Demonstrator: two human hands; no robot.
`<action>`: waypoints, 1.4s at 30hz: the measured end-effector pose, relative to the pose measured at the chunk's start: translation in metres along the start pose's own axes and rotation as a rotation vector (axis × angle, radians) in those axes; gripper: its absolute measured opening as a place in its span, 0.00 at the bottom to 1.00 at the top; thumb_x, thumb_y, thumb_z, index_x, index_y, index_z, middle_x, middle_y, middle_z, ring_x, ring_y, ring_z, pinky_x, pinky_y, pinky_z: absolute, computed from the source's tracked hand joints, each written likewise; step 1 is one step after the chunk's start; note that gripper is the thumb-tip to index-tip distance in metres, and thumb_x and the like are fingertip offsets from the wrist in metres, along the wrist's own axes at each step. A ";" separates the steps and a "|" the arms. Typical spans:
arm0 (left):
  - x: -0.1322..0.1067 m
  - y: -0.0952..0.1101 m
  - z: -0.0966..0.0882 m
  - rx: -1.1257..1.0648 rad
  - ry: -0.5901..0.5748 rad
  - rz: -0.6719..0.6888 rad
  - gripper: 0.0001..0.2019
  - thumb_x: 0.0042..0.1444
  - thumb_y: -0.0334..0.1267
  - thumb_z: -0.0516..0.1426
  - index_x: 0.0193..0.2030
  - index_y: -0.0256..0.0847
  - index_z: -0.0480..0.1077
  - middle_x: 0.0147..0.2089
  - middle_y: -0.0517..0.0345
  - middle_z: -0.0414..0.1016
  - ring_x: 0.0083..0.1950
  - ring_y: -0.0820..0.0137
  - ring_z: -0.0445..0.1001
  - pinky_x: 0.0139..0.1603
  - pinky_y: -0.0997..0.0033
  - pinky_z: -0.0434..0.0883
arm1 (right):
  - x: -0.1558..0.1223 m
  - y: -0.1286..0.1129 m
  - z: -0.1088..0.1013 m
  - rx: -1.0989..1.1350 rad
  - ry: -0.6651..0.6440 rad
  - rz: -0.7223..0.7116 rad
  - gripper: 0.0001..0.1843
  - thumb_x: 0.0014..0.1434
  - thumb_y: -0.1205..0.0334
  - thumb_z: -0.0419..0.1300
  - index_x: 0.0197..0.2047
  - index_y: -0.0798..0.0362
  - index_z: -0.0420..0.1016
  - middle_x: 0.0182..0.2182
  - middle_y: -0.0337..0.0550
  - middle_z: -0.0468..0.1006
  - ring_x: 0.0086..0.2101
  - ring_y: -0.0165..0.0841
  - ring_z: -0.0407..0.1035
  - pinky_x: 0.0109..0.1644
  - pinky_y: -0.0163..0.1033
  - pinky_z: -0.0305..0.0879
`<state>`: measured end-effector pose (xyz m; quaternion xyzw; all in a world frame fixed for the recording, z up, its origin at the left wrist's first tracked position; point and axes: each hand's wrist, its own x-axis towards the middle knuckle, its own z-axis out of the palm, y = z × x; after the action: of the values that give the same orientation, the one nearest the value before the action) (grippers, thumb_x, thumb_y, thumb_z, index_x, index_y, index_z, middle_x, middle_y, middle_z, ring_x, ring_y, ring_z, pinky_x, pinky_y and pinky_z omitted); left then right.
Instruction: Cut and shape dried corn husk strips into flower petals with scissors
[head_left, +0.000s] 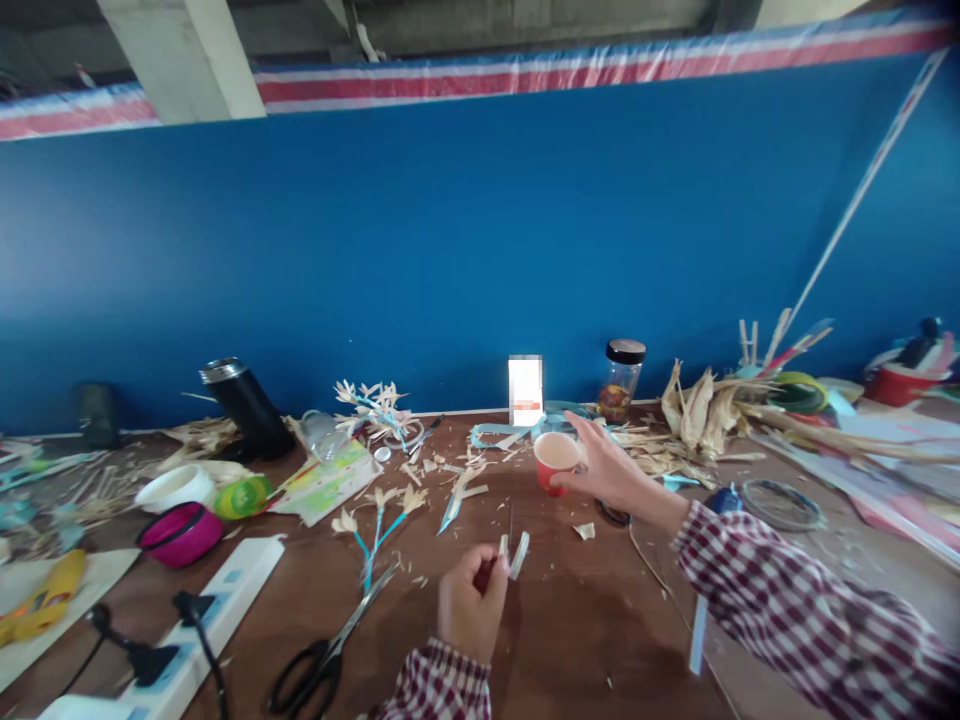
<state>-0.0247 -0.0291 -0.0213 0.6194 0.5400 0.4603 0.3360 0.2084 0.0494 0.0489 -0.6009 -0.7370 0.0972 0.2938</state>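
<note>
My left hand (474,600) is closed in a pinch low in the middle of the head view. Between its fingertips is a small pale strip (503,546); a thin dark line rises beside it, too fine to make out. A second whitish strip (520,556) shows just right of the fingertips. My right hand (611,468) curves around the right side of a red paper cup (553,470), thumb across its front. The cup stands upright, and its contents cannot be told. Scissors (330,650) lie partly spread left of my left hand, near husk flowers on blue stems (371,540).
A white power strip (217,610) with plugs, a magenta bowl (180,533) and a black flask (251,410) stand left. At the back are a lit phone screen (525,392) and a lidded jar (621,380). Dried husks (705,410) and a glue gun (724,500) lie right.
</note>
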 end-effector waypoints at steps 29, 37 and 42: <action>-0.002 0.008 -0.004 -0.475 -0.083 -0.124 0.13 0.47 0.46 0.61 0.26 0.36 0.70 0.20 0.59 0.70 0.21 0.73 0.68 0.23 0.74 0.67 | -0.074 -0.100 0.036 0.200 -0.099 -0.079 0.06 0.56 0.65 0.56 0.29 0.51 0.70 0.26 0.37 0.75 0.28 0.30 0.68 0.30 0.33 0.58; -0.011 0.017 -0.006 -0.119 -0.211 0.216 0.10 0.56 0.40 0.52 0.32 0.39 0.72 0.25 0.57 0.73 0.27 0.70 0.70 0.30 0.74 0.68 | -0.118 -0.106 0.037 0.280 0.113 0.071 0.08 0.61 0.65 0.52 0.30 0.51 0.69 0.28 0.38 0.71 0.26 0.29 0.64 0.30 0.32 0.58; -0.006 0.021 -0.006 -0.076 -0.337 0.410 0.07 0.54 0.36 0.55 0.30 0.39 0.73 0.27 0.55 0.73 0.30 0.69 0.71 0.31 0.74 0.68 | -0.136 -0.099 0.041 0.324 0.215 0.157 0.07 0.60 0.65 0.52 0.30 0.52 0.66 0.27 0.38 0.69 0.27 0.29 0.65 0.30 0.32 0.59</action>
<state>-0.0229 -0.0392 -0.0017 0.7709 0.3219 0.4290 0.3436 0.1187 -0.0961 0.0219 -0.6082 -0.6271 0.1722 0.4551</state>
